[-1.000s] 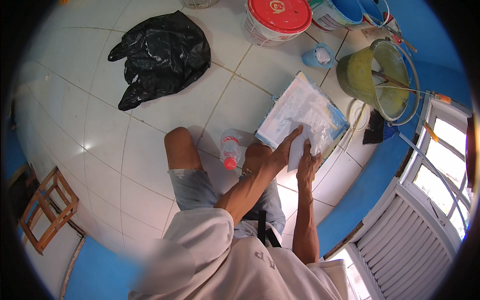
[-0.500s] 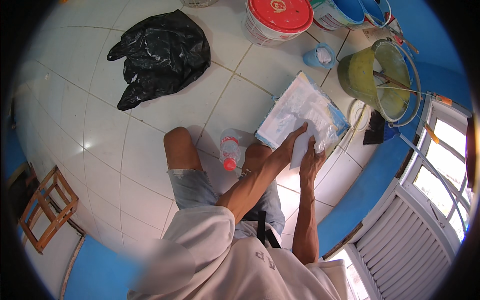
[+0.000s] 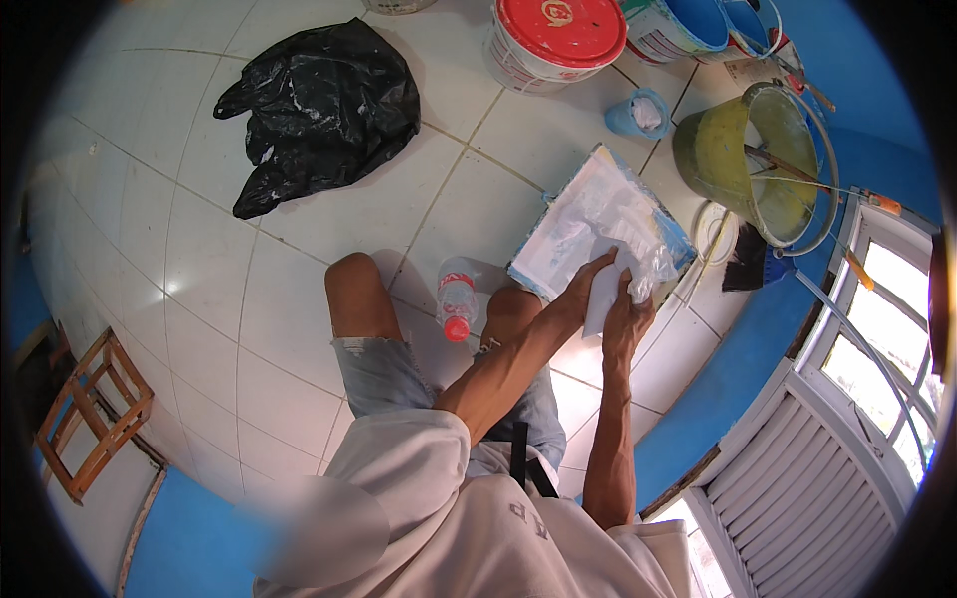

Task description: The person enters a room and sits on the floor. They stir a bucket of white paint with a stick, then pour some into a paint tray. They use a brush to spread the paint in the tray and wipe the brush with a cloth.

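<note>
A shallow rectangular tray point(image 3: 538, 249) with blue, paint-smeared edges lies on the floor before me, smeared inside with white paste. My left hand point(image 3: 578, 294) is closed at the left edge of a thin, stiff white sheet point(image 3: 599, 291), which tilts over the tray's near edge. Beside it, my right hand point(image 3: 625, 317) is closed on the gathered end of a clear, crumpled plastic bag point(image 3: 650, 263) lying over the tray's right part. Its thumb is next to the white sheet; whether it also grips the sheet is unclear.
A clear bottle point(image 3: 458, 304) with a red cap stands by my knees. Farther off are a black plastic bag point(image 3: 329, 110), a red-lidded bucket point(image 3: 558, 30), a small blue cup point(image 3: 623, 120) and a yellowish bucket point(image 3: 710, 145). A dark-bristled brush point(image 3: 746, 261) lies near the blue wall.
Both hands have shifted slightly, with the white sheet moving a little up and to the right between them. Their hold looks the same.
</note>
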`<move>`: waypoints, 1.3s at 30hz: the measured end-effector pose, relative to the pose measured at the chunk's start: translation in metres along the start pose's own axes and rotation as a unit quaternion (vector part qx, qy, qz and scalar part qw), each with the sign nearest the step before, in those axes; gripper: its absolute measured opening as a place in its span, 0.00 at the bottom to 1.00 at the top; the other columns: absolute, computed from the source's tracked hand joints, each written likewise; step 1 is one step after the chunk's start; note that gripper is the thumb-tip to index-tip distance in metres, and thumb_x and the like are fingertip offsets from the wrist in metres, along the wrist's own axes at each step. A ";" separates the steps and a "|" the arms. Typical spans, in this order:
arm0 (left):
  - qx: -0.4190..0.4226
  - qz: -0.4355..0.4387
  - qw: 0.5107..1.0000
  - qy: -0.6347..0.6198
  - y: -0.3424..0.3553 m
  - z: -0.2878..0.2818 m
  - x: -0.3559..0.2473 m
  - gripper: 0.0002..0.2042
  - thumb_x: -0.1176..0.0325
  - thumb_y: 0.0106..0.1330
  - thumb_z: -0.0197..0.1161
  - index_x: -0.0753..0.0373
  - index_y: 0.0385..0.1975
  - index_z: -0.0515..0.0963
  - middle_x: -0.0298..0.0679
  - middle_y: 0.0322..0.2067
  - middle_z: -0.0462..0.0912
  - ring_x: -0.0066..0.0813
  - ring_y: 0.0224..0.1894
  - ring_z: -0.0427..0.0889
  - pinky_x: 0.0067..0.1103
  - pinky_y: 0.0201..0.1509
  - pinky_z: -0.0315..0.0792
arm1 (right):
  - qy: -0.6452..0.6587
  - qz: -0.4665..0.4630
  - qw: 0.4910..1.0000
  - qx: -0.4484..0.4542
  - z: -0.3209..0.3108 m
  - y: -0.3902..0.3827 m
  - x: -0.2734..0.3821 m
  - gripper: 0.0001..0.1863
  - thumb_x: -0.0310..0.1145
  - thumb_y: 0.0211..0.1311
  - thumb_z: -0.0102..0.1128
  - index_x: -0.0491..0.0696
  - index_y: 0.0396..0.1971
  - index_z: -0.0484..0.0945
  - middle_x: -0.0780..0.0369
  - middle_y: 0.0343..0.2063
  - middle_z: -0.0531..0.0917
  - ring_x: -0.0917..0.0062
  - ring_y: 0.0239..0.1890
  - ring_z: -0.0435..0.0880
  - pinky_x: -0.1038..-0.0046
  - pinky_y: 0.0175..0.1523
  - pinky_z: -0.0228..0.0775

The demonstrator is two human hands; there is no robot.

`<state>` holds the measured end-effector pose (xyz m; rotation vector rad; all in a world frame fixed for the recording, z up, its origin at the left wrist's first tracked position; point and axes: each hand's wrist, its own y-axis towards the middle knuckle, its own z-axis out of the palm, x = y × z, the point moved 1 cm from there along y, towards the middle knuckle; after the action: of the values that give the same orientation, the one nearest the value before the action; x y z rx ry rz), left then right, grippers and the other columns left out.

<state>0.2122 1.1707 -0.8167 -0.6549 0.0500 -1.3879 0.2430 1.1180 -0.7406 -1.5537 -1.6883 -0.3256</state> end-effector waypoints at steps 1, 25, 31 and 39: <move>0.002 0.004 1.000 -0.004 0.002 -0.002 0.001 0.19 0.52 0.71 0.61 0.62 0.50 0.77 0.43 0.42 0.84 0.37 0.44 0.85 0.32 0.52 0.80 | 0.003 -0.002 1.000 -0.001 0.000 0.001 -0.003 0.22 0.44 0.70 0.58 0.40 0.52 0.80 0.52 0.41 0.87 0.68 0.42 0.86 0.67 0.48 0.75; -0.148 0.078 0.966 0.197 -0.007 -0.025 0.005 0.20 0.56 0.71 0.60 0.64 0.54 0.74 0.43 0.44 0.81 0.36 0.46 0.82 0.32 0.52 0.77 | 0.184 0.046 0.982 -0.004 -0.007 -0.019 -0.018 0.23 0.42 0.74 0.57 0.37 0.54 0.77 0.56 0.47 0.83 0.72 0.44 0.82 0.71 0.49 0.75; -0.177 0.239 0.824 0.483 -0.011 -0.026 0.012 0.26 0.55 0.71 0.60 0.68 0.61 0.70 0.46 0.50 0.81 0.39 0.53 0.79 0.31 0.60 0.71 | 0.385 0.117 0.914 0.053 -0.013 -0.031 -0.082 0.27 0.41 0.74 0.56 0.41 0.65 0.65 0.56 0.58 0.76 0.72 0.59 0.76 0.68 0.59 0.73; -0.192 0.179 0.723 0.639 -0.036 -0.003 0.018 0.28 0.49 0.75 0.51 0.68 0.61 0.68 0.62 0.52 0.78 0.59 0.56 0.77 0.38 0.58 0.70 | 0.527 0.170 0.827 0.102 -0.013 -0.050 -0.105 0.28 0.47 0.77 0.49 0.47 0.69 0.61 0.59 0.62 0.73 0.69 0.63 0.75 0.62 0.65 0.71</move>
<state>0.1834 1.1518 -0.7964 0.1239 1.5309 -1.2009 0.1935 1.0229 -0.7889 -1.1137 -0.5424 -0.6387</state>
